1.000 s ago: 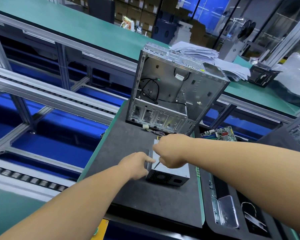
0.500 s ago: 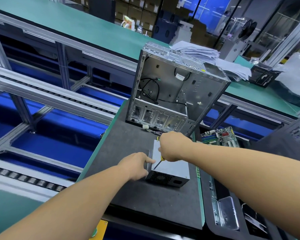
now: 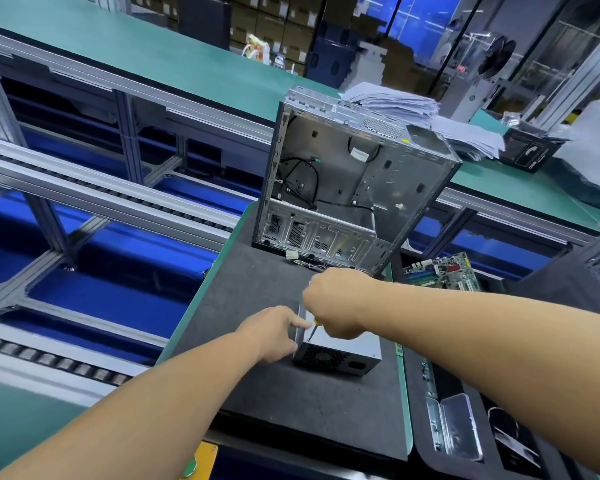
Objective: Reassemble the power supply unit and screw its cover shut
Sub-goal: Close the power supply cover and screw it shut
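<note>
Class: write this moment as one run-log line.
left hand steadies power supply unit | right hand holds screwdriver, tip on cover | computer case open behind

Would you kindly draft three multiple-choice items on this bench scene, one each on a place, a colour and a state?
1. Where does the grey metal power supply box lie?
A. on the dark mat
B. inside the open silver computer case
C. on the paper stack

2. What colour shows on the screwdriver handle?
A. red
B. yellow
C. blue

3. What does the right hand do?
A. lies flat
B. hangs idle
C. grips the screwdriver

A: box lies on the mat, before the case. B: yellow by the shaft. C: fingers curl round it; left hand steadies the box.
</note>
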